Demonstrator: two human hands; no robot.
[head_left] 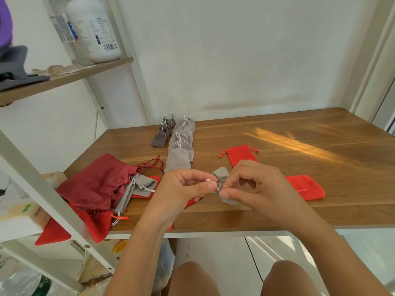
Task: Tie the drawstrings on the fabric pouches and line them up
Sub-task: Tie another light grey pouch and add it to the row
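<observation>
Grey velvet pouch, soft and light, sits between left hand and right hand; both pinch its thin cords at the neck, the best hold.

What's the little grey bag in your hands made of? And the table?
The grey pouch looks like soft, velvety fabric: matte and crumpled where it is held. The table looks like wood or wood-look veneer: brown grain streaks, smooth, slightly shiny in sunlight.

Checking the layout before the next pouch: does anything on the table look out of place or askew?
Yes. A red pouch in the left pile droops over the table's front edge and might slide off. Two red pouches near the right hand lie loose at different angles, outside the grey rows.
</observation>
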